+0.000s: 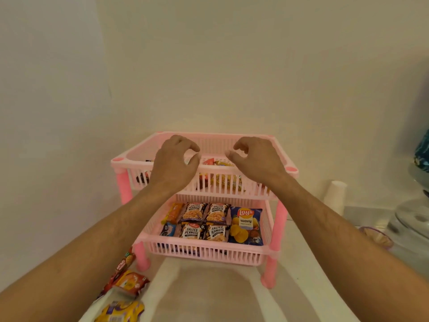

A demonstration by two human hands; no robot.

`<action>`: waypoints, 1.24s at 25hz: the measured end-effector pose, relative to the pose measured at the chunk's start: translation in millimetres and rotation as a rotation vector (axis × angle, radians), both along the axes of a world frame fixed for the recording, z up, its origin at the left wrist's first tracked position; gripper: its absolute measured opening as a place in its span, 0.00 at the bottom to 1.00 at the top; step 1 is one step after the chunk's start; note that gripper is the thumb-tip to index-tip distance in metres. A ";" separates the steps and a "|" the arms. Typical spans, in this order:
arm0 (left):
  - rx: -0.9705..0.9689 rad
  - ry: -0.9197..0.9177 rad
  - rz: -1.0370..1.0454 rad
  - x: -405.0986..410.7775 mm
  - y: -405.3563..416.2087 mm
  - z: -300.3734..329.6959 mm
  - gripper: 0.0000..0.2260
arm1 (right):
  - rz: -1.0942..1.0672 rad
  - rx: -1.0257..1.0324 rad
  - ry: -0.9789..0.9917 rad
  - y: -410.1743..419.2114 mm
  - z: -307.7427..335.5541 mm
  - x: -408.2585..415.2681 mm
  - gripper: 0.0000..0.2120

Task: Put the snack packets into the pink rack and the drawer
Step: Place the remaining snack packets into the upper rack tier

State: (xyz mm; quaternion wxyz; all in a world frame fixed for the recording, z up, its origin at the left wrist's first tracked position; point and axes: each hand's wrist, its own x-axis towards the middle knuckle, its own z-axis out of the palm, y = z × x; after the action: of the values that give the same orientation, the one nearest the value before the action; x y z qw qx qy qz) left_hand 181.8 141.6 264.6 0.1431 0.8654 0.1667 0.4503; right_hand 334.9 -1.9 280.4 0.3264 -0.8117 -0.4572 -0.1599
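Plain cream walls [232,66] meet in corner, white counter [209,293] below, warm light w/ soft shadows.

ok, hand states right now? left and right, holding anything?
Left hand: fingers curled, open, nothing held, above the top tier of the pink rack.
Right hand: same, curled and open, empty, above that tier.

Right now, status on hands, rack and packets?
Left hand and right hand empty, curled over the two-tier pink plastic rack. Both tiers hold snack packets. Loose orange and yellow packets wait at left. Nothing in the way.
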 end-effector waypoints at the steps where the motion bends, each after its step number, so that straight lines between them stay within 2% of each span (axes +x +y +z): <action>1: -0.001 -0.035 0.010 -14.2 -2.1 -9.4 0.05 | 0.058 0.036 -0.006 -2.6 -8.5 -14.4 0.18; 5: -0.091 -0.123 0.093 -67.6 -10.6 -56.9 0.05 | 0.244 0.196 -0.089 -9.6 -53.7 -76.1 0.12; 8: -0.160 -0.032 0.191 -108.5 -17.7 -107.2 0.08 | 0.350 0.199 -0.107 -6.6 -99.4 -118.6 0.11; 11: -0.308 0.166 0.331 -152.9 -25.7 -161.7 0.12 | 0.462 0.067 0.075 -0.3 -158.1 -149.1 0.12; 16: -0.633 0.553 0.506 -222.3 -47.1 -238.5 0.23 | 0.485 -0.255 0.261 3.3 -264.4 -189.6 0.22; 19: -0.708 0.724 0.594 -247.2 -65.9 -269.3 0.30 | 0.411 -0.414 0.286 3.4 -313.9 -207.2 0.29; 22: -0.731 0.785 0.620 -257.1 -83.1 -288.3 0.33 | 0.327 -0.547 0.253 -3.2 -347.6 -220.3 0.33; 25: -0.709 0.774 0.621 -257.1 -93.3 -296.0 0.30 | 0.304 -0.579 0.249 -7.3 -362.2 -228.1 0.34; 31: -0.681 0.771 0.606 -257.9 -93.0 -297.2 0.17 | 0.385 -0.402 0.354 29.2 -341.6 -236.4 0.30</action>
State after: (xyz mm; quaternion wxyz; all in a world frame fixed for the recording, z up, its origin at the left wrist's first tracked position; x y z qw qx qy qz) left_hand -76.1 48.6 -32.6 0.2071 0.7857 0.5811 0.0457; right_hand 98.5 27.2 -61.2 0.2583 -0.7739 -0.5606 0.1417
